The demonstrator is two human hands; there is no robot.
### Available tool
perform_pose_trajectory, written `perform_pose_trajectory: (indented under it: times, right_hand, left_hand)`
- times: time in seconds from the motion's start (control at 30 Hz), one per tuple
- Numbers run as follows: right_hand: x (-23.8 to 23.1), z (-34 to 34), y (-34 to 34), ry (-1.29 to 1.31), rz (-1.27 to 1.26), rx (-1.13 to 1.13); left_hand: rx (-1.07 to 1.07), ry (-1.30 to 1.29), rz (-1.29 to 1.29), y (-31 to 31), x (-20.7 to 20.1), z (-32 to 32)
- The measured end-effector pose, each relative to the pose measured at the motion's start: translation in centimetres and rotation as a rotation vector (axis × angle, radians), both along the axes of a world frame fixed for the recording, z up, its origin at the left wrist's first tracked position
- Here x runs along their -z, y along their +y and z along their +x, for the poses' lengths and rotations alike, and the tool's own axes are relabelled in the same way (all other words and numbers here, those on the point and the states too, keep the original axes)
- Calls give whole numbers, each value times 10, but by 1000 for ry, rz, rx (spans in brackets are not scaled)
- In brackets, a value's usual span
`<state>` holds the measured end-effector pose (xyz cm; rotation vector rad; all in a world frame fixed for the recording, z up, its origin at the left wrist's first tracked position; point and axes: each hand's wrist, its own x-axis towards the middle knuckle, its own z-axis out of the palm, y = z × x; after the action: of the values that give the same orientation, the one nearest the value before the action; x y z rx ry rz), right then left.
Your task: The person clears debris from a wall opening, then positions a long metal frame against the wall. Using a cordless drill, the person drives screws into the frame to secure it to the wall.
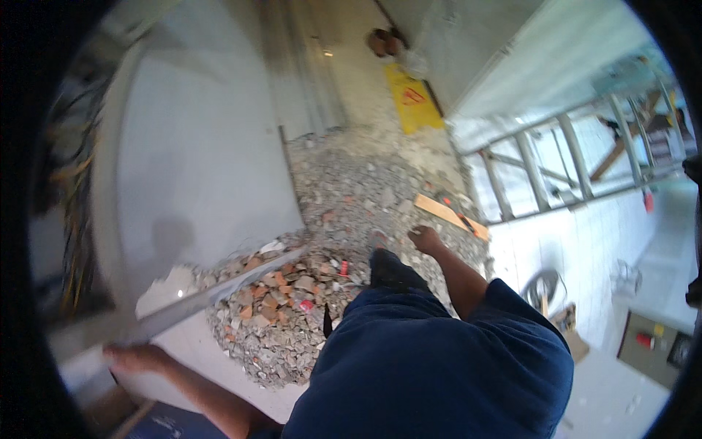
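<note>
My left hand reaches out to the lower left and touches the pale edge of a frame. Its fingers are blurred, so their grip is unclear. My right hand hangs over the rubble with its fingers curled in. Whatever it may hold is hidden. Just beyond it lies a wooden board with an orange-and-black tool on its near end. Broken brick and concrete rubble covers the floor around my leg.
A long pale metal strip crosses the rubble beside a grey door panel. At the far end lie a yellow warning sign and brown shoes. A ladder stands at right, near a coiled hose.
</note>
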<state>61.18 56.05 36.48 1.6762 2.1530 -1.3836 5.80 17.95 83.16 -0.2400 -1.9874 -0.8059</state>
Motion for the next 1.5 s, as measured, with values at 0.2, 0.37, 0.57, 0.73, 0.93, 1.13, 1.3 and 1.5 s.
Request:
perform_pose_trajectory:
  times: [0.2,0.37,0.57,0.73,0.93,1.13,1.3,1.5]
  right_hand:
    - [-21,47,17,-7,-212,291]
    - [9,155,-26,-189,0,245]
    - [3,192,-78,-123,-399,616]
    - [-27,156,-105,-46,-326,545]
    - [-43,134,-126,105,-202,437]
    - [25,208,-145,-244,143,-78]
    - [68,252,-167,-515,217,-398]
    - [60,234,-188,-262,-41,19]
  left_hand:
    - [36,-124,214,25,-14,32]
    - [353,-237,365,31,6,51]
    - [450,-127,320,64,-10,80]
    - [540,-89,456,52,-31,91]
    - [610,-200,506,36,-26,113]
    - [815,-234,604,31,-16,148]
    - [893,-304,506,64,-5,186]
    - [961,-296,522,76,-24,189]
